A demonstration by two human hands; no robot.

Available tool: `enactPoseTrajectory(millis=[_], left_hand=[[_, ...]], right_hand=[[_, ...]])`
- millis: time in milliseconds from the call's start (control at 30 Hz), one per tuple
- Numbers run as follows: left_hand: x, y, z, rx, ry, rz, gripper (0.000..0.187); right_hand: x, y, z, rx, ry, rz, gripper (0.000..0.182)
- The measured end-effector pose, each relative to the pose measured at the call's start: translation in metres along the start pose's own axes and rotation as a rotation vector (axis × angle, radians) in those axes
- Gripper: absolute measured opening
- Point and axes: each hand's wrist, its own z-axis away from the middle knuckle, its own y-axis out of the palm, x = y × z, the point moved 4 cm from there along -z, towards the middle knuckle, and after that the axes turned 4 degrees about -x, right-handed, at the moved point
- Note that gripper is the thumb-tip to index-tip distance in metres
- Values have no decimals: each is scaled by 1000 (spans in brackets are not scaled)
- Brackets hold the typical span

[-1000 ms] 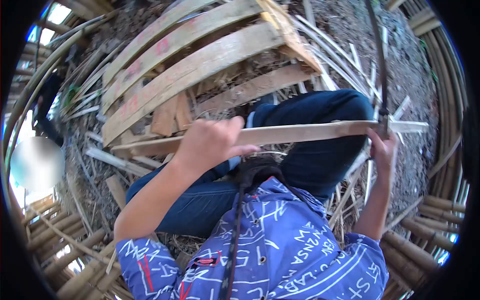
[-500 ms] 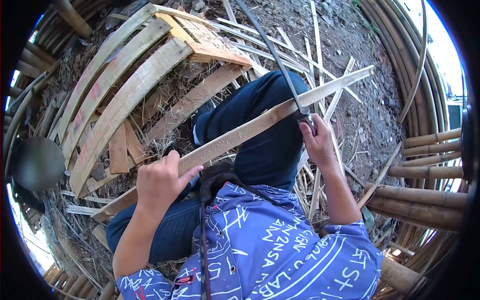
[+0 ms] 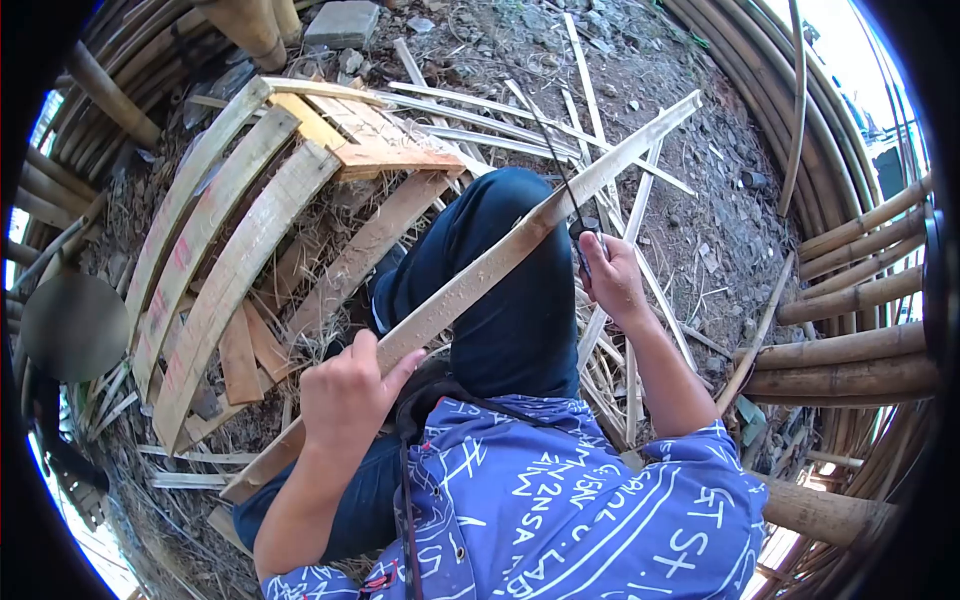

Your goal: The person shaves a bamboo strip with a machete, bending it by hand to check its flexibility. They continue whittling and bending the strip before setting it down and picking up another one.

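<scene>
A long pale wooden slat (image 3: 470, 275) slopes across my lap and over my raised knee, from lower left to upper right. My left hand (image 3: 345, 395) wraps round its lower part, thumb stretched along the face. In my right hand (image 3: 612, 275) is the dark handle of a long, thin-bladed knife (image 3: 556, 150). The blade points up and away, crossing the slat just beyond the knee. Small rough marks show on the slat's face.
At left lies a slatted wooden crate (image 3: 400, 158) with curved-looking boards. Thin split strips (image 3: 590, 85) are scattered over the littered ground ahead. Bamboo poles (image 3: 850, 360) line the right side, and more poles (image 3: 110, 95) stand at upper left. A grey block (image 3: 342, 24) lies at the top.
The knife has swung so its blade looks shorter and more foreshortened, and my right hand sits slightly left. The whole view has shifted a little; my left hand keeps its grip.
</scene>
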Motion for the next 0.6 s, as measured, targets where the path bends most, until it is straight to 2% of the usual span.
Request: enactPoseTrajectory(millis=[67,133,300,400,467,600], left_hand=[[1,-1,0,-8,7,-17,49],[1,-2,1,-12,12,0,49],[-1,-5,-1,-13,18,-8,46],[-3,-6,-1,19,-10,40,47],[-4,-7,-3,46,-38,81,48],[-12,-16,-13,47,-1,47,47]], right_hand=[[3,-4,-7,-13,-32,39,61],[1,-7,-14,33,-95,227,61],[46,-6,-1,62,-61,276,40],[37,-5,-2,61,-84,364,34],[35,-10,-8,70,-19,357,31],[30,-20,-22,27,-101,600,23]])
